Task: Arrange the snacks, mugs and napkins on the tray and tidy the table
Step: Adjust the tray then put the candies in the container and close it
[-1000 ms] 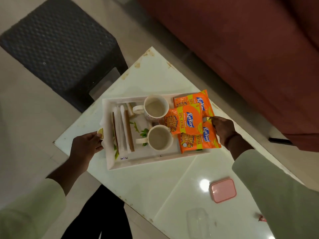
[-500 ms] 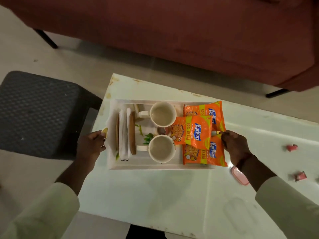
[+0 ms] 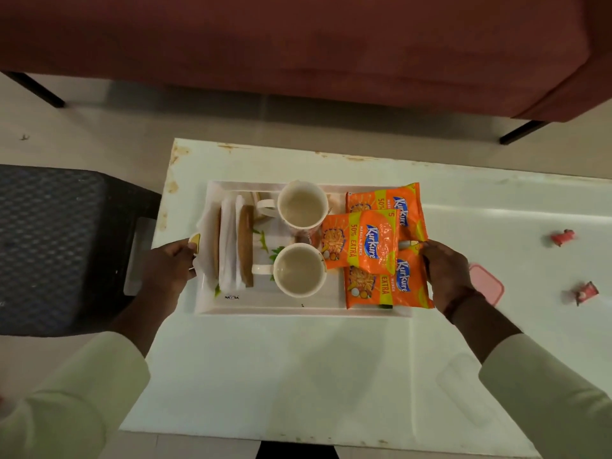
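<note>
A white rectangular tray (image 3: pixel 265 308) lies on the white table (image 3: pixel 298 376). It holds white napkins in a wooden holder (image 3: pixel 231 246) at its left, two empty white mugs (image 3: pixel 301 208) (image 3: pixel 298 270) in the middle and three orange snack packets (image 3: pixel 361 241) overlapping at its right. My left hand (image 3: pixel 170 263) grips the tray's left handle. My right hand (image 3: pixel 443 270) grips the tray's right edge, its fingers against the snack packets. The right handle is hidden under the packets.
A pink lidded box (image 3: pixel 488 286) sits just right of my right hand. Two small red wrappers (image 3: pixel 563 236) (image 3: pixel 586 292) lie further right on the table. A dark woven stool (image 3: pixel 59 246) stands at the left, a red-brown sofa (image 3: pixel 298 44) behind the table.
My view has swung round, so the table and tray now lie square to me. Both hands have stayed on the tray's two ends.
</note>
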Tool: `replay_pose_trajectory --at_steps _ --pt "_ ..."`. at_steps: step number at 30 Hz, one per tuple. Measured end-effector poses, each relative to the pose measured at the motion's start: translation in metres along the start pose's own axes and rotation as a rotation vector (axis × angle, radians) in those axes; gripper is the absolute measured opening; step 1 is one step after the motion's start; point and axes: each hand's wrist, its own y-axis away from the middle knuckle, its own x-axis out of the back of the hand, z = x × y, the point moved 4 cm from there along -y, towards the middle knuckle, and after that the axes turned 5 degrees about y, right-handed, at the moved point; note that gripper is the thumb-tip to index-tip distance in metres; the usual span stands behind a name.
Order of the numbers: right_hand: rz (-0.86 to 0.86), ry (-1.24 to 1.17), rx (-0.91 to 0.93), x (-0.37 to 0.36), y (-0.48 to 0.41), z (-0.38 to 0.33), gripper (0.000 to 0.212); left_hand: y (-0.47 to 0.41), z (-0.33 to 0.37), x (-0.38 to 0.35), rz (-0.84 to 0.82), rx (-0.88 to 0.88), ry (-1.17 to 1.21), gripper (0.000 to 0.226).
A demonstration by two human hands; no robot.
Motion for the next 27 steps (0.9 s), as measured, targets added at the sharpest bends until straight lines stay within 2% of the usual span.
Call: replay_pose_trajectory --at_steps 23,25,27 --pt "0.036 -0.063 -0.110 -0.012 0.004 0.012 0.033 -0.005 0.006 -0.001 -0.012 -0.055 -0.067 0.026" --pt "0.092 0.049 -0.070 -0.007 0.009 0.007 0.033 0.003 0.017 -0.001 0.024 -0.130 -0.234 0.033" --pt "0.231 0.285 0.040 0.004 0.023 -0.003 0.035 0.017 0.035 0.005 0.134 -0.303 -0.494 0.044"
